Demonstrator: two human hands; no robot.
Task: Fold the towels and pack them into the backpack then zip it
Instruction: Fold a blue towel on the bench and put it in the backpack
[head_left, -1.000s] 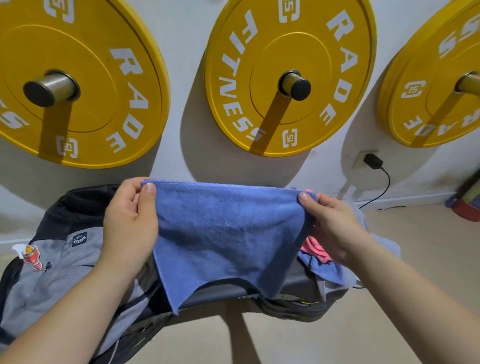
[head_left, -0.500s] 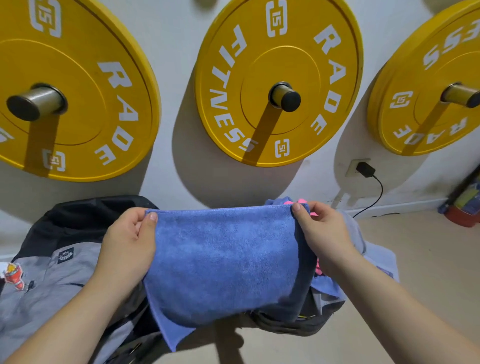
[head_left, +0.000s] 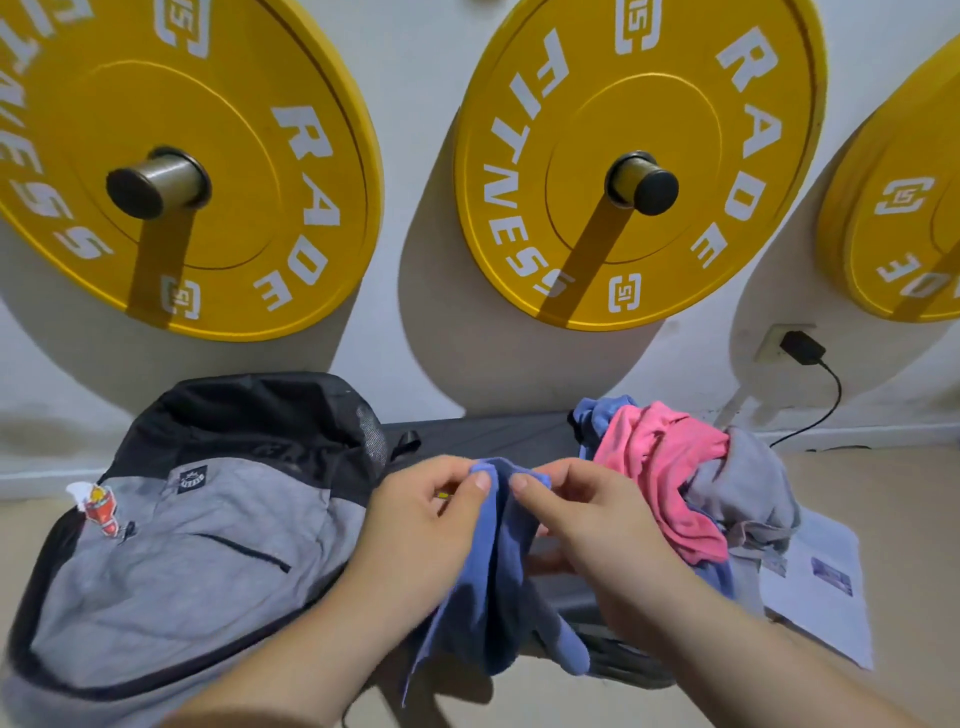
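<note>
I hold a blue towel (head_left: 493, 582) folded in half lengthwise, hanging down over the front edge of a dark bench (head_left: 478, 436). My left hand (head_left: 415, 525) and my right hand (head_left: 587, 514) pinch its top corners side by side, almost touching. A grey and black backpack (head_left: 171, 551) lies on the bench to the left, its flap closed over the top. A heap of unfolded towels lies to the right: a pink one (head_left: 670, 467), a grey one (head_left: 748, 483) and a blue one (head_left: 602, 415) behind.
Three yellow weight plates (head_left: 639, 150) hang on pegs on the white wall close behind the bench. A charger (head_left: 800, 348) is plugged in at the right, its cable running down. A sheet of paper (head_left: 826, 577) lies at the bench's right end. Beige floor lies beyond.
My hands came together, bringing the towel's two top corners to meet and folding the spread towel in half. They also dropped lower, uncovering the towel heap behind.
</note>
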